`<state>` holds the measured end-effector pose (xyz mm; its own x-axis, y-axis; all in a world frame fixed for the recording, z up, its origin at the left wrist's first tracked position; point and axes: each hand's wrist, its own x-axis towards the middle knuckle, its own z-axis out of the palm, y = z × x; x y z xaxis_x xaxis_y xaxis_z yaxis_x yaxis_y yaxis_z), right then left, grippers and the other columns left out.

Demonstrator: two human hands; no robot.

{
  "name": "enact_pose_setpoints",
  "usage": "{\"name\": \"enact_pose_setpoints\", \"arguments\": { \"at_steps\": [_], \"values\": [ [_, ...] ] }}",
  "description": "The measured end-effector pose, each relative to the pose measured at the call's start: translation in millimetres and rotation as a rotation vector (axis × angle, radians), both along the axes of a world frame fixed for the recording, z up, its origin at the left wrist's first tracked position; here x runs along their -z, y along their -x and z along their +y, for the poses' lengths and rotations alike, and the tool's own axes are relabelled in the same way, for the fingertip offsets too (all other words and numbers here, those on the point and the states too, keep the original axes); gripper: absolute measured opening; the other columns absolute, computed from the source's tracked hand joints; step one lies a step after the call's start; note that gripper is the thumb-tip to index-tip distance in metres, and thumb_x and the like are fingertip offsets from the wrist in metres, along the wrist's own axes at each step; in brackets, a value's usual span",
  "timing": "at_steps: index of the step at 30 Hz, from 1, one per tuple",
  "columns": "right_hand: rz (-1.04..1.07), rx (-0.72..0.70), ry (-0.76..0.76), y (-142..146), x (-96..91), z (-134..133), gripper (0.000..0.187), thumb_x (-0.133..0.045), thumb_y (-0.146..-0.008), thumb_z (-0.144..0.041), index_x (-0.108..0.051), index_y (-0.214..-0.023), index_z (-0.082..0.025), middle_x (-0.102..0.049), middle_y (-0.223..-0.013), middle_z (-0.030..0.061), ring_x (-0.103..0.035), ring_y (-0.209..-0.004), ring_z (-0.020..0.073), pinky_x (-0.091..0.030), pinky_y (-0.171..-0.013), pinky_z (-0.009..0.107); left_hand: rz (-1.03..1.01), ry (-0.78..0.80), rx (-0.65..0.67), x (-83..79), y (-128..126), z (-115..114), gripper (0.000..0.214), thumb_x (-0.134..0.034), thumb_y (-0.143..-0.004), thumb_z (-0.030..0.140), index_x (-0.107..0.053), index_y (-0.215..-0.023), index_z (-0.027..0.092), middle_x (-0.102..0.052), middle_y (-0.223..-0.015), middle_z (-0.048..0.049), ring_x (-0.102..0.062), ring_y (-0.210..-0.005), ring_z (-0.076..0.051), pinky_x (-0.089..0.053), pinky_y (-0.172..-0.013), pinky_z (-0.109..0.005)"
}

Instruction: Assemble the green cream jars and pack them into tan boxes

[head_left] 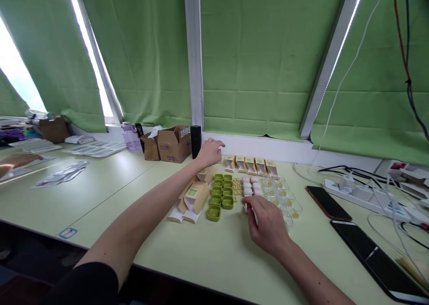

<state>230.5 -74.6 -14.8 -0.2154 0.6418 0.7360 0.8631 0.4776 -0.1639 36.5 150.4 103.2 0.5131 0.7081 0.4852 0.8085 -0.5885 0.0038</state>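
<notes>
My left hand (210, 152) stretches over the far part of the table, palm down, fingers loosely bent and apart with nothing seen in them. It is left of a row of small folded cartons (250, 165). Below its wrist stand more tan cartons (197, 194). My right hand (268, 222) pinches at a small whitish block (246, 206), mostly covered by the fingers, at the near end of two columns of pink and white blocks (256, 185). Green square cups (213, 213), small yellow pieces (237, 186) and clear pieces with yellow centres (283, 193) lie in rows around it.
Two phones (328, 202) (375, 256), a power strip (368, 200) and cables are at right. Open cardboard boxes (174, 144), a black cylinder (195, 141) and a purple bottle (130, 136) stand at the back. Another person's hand (20, 161) is far left, near plastic packets (62, 174).
</notes>
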Motion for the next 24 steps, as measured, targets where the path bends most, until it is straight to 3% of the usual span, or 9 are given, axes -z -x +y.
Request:
{"name": "enact_pose_setpoints", "arguments": {
  "at_steps": [2, 5, 9, 15, 19, 24],
  "values": [
    [-0.007, -0.005, 0.008, -1.1, -2.0, 1.7, 0.035, -0.053, -0.081, -0.003, -0.062, -0.108, -0.023, -0.073, -0.095, 0.0047, -0.066, -0.08, 0.0232, -0.043, -0.069, 0.034, -0.06, -0.042, 0.058, 1.1, 10.8, -31.3, 0.038, -0.046, -0.101, 0.016, -0.073, -0.127, 0.022, -0.076, -0.133, -0.0076, -0.059, -0.127, -0.03, -0.041, -0.108, -0.049],
    [-0.048, -0.004, 0.003, -2.3, -10.5, 5.6, 0.03, -0.054, -0.082, -0.004, -0.063, -0.104, -0.022, -0.073, -0.092, 0.0048, -0.064, -0.079, 0.0232, -0.041, -0.07, 0.035, -0.205, -0.137, 0.261, 14.8, 27.9, -77.9, 0.029, -0.052, -0.098, 0.014, -0.076, -0.114, 0.018, -0.08, -0.109, -0.0088, -0.063, -0.11, -0.029, -0.045, -0.098, -0.046],
    [-0.156, -0.007, -0.018, 2.1, -22.4, 13.8, 0.02, -0.057, -0.088, -0.01, -0.064, -0.103, -0.021, -0.072, -0.09, 0.0063, -0.062, -0.08, 0.0242, -0.038, -0.069, 0.037, -0.092, -0.138, 0.361, 41.0, 48.9, -118.3, 0.021, -0.057, -0.095, 0.012, -0.076, -0.1, 0.017, -0.076, -0.088, -0.0086, -0.062, -0.095, -0.027, -0.045, -0.082, -0.041],
    [-0.184, -0.042, -0.037, 16.6, -5.9, 21.8, 0.007, -0.059, -0.095, -0.018, -0.064, -0.099, -0.02, -0.071, -0.088, 0.0064, -0.06, -0.081, 0.0248, -0.035, -0.071, 0.037, 0.046, 0.024, 0.418, 65.3, 72.0, -129.6, 0.006, -0.072, -0.088, 0.016, -0.076, -0.09, 0.019, -0.07, -0.079, -0.0049, -0.061, -0.091, -0.026, -0.041, -0.078, -0.038],
    [-0.177, -0.098, -0.036, 22.7, 9.8, 16.5, 0.006, -0.058, -0.095, -0.017, -0.063, -0.093, -0.021, -0.068, -0.082, 0.0056, -0.057, -0.078, 0.024, -0.033, -0.07, 0.037, 0.135, 0.125, 0.503, 69.6, 76.9, -132.5, 0.005, -0.077, -0.082, 0.016, -0.076, -0.08, 0.021, -0.068, -0.074, -0.0018, -0.062, -0.083, -0.023, -0.037, -0.077, -0.037],
    [-0.119, -0.15, -0.012, 24.6, 13.7, 12.6, 0.01, -0.058, -0.093, -0.013, -0.061, -0.089, -0.021, -0.067, -0.079, 0.0041, -0.055, -0.074, 0.022, -0.031, -0.068, 0.035, 0.182, 0.183, 0.49, 70.1, 76.6, -135.2, 0.005, -0.08, -0.079, 0.02, -0.078, -0.077, 0.024, -0.066, -0.067, 0.0, -0.06, -0.074, -0.021, -0.035, -0.078, -0.036]
  ]
}}
